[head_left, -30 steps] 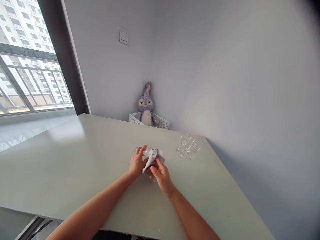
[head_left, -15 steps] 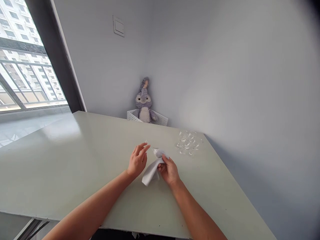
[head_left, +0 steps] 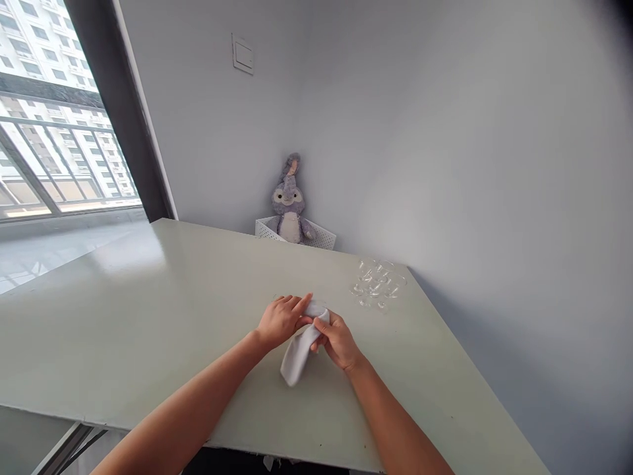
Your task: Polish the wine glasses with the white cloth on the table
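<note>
A white cloth [head_left: 297, 356] hangs from my right hand [head_left: 339, 340], which is closed on it. Between the hands, a clear glass [head_left: 315, 307] shows in part, with cloth against it; the rest of it is covered by fingers and cloth. My left hand [head_left: 283, 321] is closed around the left part of this glass, its thumb and fingers against it. To the right and farther back, several clear glasses [head_left: 378, 284] stand close together on the pale table [head_left: 208, 290].
A purple plush toy [head_left: 289, 211] sits in a white perforated basket [head_left: 324, 239] behind the table's back edge. Grey walls meet there, and a window [head_left: 54, 112] is at the far left.
My left hand has moved right and closed on the glass, where before its fingers were spread apart from it. The cloth's loose end hangs slightly lower. The view has shifted slightly.
</note>
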Motion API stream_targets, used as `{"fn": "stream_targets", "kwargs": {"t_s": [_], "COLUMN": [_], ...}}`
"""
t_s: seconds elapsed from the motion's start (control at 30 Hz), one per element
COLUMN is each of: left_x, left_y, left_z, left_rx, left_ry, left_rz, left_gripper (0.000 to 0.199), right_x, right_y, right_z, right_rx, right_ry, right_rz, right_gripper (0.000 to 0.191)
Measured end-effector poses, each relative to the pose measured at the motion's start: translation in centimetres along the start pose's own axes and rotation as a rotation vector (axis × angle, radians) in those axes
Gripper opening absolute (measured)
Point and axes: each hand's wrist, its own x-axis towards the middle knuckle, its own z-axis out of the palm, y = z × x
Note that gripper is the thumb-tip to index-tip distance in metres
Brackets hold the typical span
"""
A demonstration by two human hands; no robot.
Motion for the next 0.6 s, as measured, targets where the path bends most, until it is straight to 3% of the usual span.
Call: {"fn": "stream_targets", "kwargs": {"t_s": [0.1, 0.17, 0.23, 0.3, 0.37, 0.47, 0.53, 0.6], "left_x": [-0.2, -0.2, -0.1, -0.1, 0.0, 0.3, 0.6, 0.7], "left_y": [-0.1, 0.2, 0.7, 0.9, 1.0, 0.9, 1.0, 1.2], "left_z": [-0.2, -0.4, -0.5, -0.2, 0.3, 1.0, 1.0, 0.7], "left_rx": [-0.070, -0.100, -0.139, -0.246, -0.469, -1.033, -1.422, -1.644], "left_ry": [-0.006, 0.097, 0.275, 0.468, 0.558, 0.436, 0.316, 0.226], "left_rz": [-0.023, -0.048, -0.121, -0.285, -0.523, -0.757, -0.714, -0.632], "left_gripper": [0.040, 0.034, 0.029, 0.022, 0.017, 0.023, 0.034, 0.042], "right_x": [0.0, 0.3, 0.7, 0.9, 1.1, 1.1, 1.1, 1.0], "right_y": [0.7, 1.0, 0.9, 0.4, -0.1, -0.4, -0.1, 0.4], "right_z": [0.7, 0.9, 0.7, 0.0, -0.7, -1.1, -0.8, -0.3], "right_rx": [-0.195, -0.191, -0.080, 0.103, 0.310, 0.547, 0.617, 0.637], "right_ry": [0.026, 0.106, 0.211, 0.301, 0.340, 0.326, 0.280, 0.223], "right_rz": [-0.032, -0.058, -0.091, -0.127, -0.139, -0.067, 0.000, 0.040], "right_gripper": [0.028, 0.029, 0.029, 0.027, 0.023, 0.017, 0.014, 0.012]}}
